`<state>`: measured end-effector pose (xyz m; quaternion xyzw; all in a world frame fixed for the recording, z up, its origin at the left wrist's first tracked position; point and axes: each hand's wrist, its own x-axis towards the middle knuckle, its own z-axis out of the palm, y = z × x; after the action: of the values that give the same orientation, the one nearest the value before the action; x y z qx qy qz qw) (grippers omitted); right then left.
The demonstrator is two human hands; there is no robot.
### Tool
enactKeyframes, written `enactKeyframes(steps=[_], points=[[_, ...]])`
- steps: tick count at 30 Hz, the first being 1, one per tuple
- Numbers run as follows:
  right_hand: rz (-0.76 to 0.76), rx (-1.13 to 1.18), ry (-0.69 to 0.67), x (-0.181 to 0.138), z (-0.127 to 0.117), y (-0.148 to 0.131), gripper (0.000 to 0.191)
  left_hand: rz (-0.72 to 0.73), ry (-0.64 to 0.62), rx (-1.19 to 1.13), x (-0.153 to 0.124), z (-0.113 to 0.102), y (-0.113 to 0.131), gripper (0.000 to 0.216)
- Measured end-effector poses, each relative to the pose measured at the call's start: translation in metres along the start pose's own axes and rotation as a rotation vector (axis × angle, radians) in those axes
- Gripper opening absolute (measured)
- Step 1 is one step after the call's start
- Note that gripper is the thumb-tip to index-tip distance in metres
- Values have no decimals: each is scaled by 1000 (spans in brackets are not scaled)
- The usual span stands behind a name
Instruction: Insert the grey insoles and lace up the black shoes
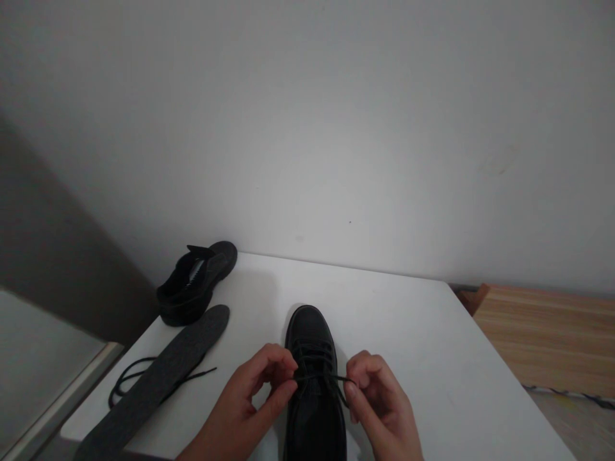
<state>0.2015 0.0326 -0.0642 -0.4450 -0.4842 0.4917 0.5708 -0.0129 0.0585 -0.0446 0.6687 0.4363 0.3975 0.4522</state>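
A black lace-up shoe [312, 326] lies on the white table with its toe pointing away from me. Its black shoelace [314, 376] runs crosswise over the top of the tongue. On the left of the shoe, my left hand [262, 397] pinches the lace between thumb and fingers. From the right side, my right hand [379, 403] pinches the other part of the lace, and a short length hangs below those fingertips. The shoe's opening faces me, and its heel falls outside the view.
A second black shoe [192, 288], without lacing, stands at the table's back left corner. Before it lies a grey insole [173, 358] over a loose black shoelace [118, 387]. The white table [432, 346] meets a wall behind. Wooden furniture [542, 333] stands to the right.
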Motion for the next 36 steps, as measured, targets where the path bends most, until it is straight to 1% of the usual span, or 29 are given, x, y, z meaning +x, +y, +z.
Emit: enactKeyframes(steps=[2, 7, 11, 14, 17, 19, 22, 23, 24, 26, 28, 30, 32, 36], points=[[2, -25, 17, 0, -1, 0, 23, -11, -8, 17, 0, 0, 0, 7], [-76, -88, 34, 2, -2, 1, 24, -43, -31, 46, -1, -1, 2, 13], [-72, -67, 28, 3, 2, -2, 24, -54, -57, 61, 0, -2, 5, 16], [-86, -32, 33, 5, 4, -7, 21, -52, -52, 85, 0, -3, 4, 16], [-93, -40, 38, 5, 2, -13, 22, -49, -66, 95, -2, -4, 4, 17], [-90, -65, -16, 3, -3, -16, 28, -24, -106, 86, -4, -4, 6, 17], [-39, -109, -219, 1, -15, -17, 39, 53, -179, 63, -5, -6, 11, 23], [-11, -129, -270, 1, -18, -16, 41, 83, -185, 61, -5, -6, 11, 26], [13, -158, -292, 2, -21, -14, 41, 108, -175, 67, -4, -7, 11, 27], [23, -257, -259, 5, -23, -10, 37, 131, -112, 106, 0, -7, 8, 26], [-7, -369, -195, 8, -21, -4, 29, 104, -21, 164, 3, -5, 3, 19], [-16, -432, -172, 11, -17, 0, 21, 64, 37, 213, 5, -1, -2, 11], [16, -442, -187, 11, -12, 4, 15, 42, 47, 232, 5, 5, -5, 5], [72, -479, -238, 8, -7, 11, 20, 39, 34, 240, 4, 18, -8, 20]])
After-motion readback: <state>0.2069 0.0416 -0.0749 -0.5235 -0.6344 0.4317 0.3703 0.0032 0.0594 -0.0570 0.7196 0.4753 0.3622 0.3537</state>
